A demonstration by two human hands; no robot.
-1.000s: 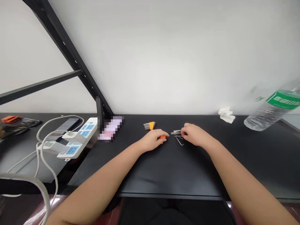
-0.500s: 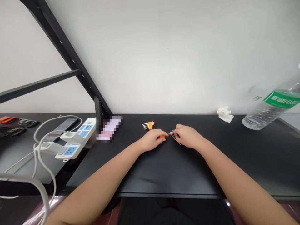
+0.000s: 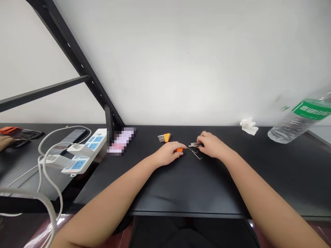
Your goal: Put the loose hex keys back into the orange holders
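My left hand (image 3: pixel 168 153) is closed on a small orange hex key holder (image 3: pixel 180 150), most of it hidden under my fingers. Just to its right, my right hand (image 3: pixel 210 144) pinches several thin metal hex keys (image 3: pixel 194 144), whose long ends point left. Below them, a couple of loose hex keys (image 3: pixel 197 155) lie on the black tabletop between my hands, their bent ends to the right. Behind my left hand rests a second orange holder (image 3: pixel 167 137) with a row of hex keys fanned through it.
On the left stand a white power strip (image 3: pixel 86 151) with plugs and cables, a phone (image 3: pixel 71 139), and more orange-held hex keys (image 3: pixel 9 130) near another person's hand (image 3: pixel 5 142). A crumpled tissue (image 3: pixel 248 126) and a plastic bottle (image 3: pixel 293 124) are at right.
My right hand has shifted slightly right with several hex keys, leaving a couple in plain view on the table. Another person's hand has appeared at the left edge.
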